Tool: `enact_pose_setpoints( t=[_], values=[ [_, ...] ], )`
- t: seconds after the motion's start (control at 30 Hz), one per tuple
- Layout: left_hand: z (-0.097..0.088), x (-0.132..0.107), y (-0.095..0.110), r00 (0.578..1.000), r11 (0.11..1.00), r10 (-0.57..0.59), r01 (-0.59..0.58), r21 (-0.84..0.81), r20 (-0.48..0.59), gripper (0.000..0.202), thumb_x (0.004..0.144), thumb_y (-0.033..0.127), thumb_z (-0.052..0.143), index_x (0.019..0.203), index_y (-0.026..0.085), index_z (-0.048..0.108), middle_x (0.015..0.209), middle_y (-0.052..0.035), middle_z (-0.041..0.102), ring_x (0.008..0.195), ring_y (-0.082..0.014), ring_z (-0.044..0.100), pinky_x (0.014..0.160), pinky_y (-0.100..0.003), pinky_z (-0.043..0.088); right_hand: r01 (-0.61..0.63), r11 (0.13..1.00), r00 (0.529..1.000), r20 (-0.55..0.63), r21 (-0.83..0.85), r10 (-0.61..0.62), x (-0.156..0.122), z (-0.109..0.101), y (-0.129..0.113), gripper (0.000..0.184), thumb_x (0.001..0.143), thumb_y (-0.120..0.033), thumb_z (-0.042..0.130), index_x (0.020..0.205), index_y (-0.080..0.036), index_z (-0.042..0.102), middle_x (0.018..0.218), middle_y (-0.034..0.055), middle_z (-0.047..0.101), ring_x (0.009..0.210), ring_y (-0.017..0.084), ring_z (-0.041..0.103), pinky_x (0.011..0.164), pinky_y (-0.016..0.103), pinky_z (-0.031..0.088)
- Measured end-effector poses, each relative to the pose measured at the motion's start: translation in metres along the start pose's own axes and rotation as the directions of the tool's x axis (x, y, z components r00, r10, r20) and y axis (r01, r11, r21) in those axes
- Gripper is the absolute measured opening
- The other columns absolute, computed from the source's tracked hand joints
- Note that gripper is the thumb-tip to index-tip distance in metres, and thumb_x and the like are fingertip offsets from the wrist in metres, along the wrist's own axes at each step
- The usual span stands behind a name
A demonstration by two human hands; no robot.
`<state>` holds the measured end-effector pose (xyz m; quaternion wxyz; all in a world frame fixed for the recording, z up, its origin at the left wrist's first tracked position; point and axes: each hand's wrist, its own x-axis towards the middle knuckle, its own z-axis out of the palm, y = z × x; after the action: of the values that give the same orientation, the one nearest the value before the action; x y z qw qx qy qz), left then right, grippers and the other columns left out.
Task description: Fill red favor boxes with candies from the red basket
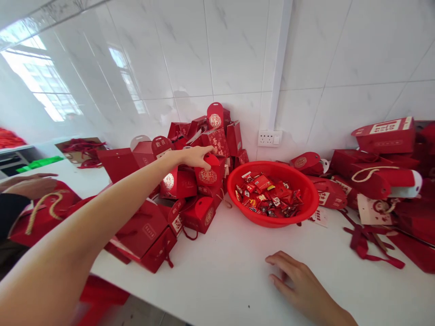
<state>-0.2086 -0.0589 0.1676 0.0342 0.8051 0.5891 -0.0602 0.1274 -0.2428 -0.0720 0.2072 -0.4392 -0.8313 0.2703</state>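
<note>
My left hand (196, 156) reaches across to the pile, its fingers closed over the top of a red gift box (207, 176) with a round pale emblem. Other red boxes crowd around it, among them one with a rounded tab (217, 118) at the top of the heap and a small box (197, 214) in front. Low over the white table (234, 267) is my right hand (299, 283), fingers loosely bent and apart, holding nothing. A red plastic basket (272, 222) of wrapped sweets (268, 192) stands between the hands, towards the wall.
More red boxes (384, 136) and dark red ribbons (365, 244) lie at the right. Another person's hand (30, 183) rests by a rope-handled box (50, 213) at the left. A cardboard carton (79, 147) stands behind. A socket (269, 138) is on the tiled wall.
</note>
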Motion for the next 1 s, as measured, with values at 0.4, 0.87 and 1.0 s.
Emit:
enact_pose_setpoints(
  t=[0.4, 0.87, 1.0],
  values=[
    [0.001, 0.014, -0.02, 0.997, 0.999, 0.05, -0.049, -0.017, 0.059, 0.096, 0.058, 0.033, 0.064, 0.151, 0.032, 0.041, 0.155, -0.0038, 0.05, 0.136, -0.0318, 0.051, 0.111, -0.037, 0.043, 0.012, 0.999, 1.0, -0.016, -0.033, -0.013, -0.001, -0.002, 0.0, 0.025, 0.093, -0.021, 0.05, 0.112, -0.025, 0.066, 0.106, 0.0047, 0.071, 0.069, 0.017, 0.068, 0.071, 0.033, 0.057],
    [0.009, 0.024, 0.008, 0.976, 0.993, 0.014, -0.04, 0.114, 0.216, 0.099, 0.052, 0.034, 0.072, 0.146, 0.03, 0.044, 0.143, -0.0109, 0.059, 0.123, -0.0341, 0.06, 0.096, -0.037, 0.052, 0.02, 0.997, 1.0, -0.007, -0.078, -0.021, -0.001, -0.006, -0.003, 0.026, 0.093, -0.018, 0.049, 0.113, -0.023, 0.066, 0.109, 0.0061, 0.07, 0.072, 0.018, 0.069, 0.074, 0.034, 0.058],
    [0.012, 0.019, 0.018, 0.981, 0.999, 0.016, -0.024, 0.04, 0.195, 0.105, 0.057, 0.065, 0.073, 0.148, 0.022, 0.042, 0.151, -0.0153, 0.052, 0.13, -0.0358, 0.054, 0.107, -0.039, 0.045, 0.03, 0.994, 1.0, 0.011, -0.101, -0.029, -0.002, -0.006, -0.004, 0.027, 0.094, -0.017, 0.049, 0.115, -0.022, 0.065, 0.111, 0.0066, 0.07, 0.077, 0.019, 0.07, 0.076, 0.035, 0.058]
  ],
)
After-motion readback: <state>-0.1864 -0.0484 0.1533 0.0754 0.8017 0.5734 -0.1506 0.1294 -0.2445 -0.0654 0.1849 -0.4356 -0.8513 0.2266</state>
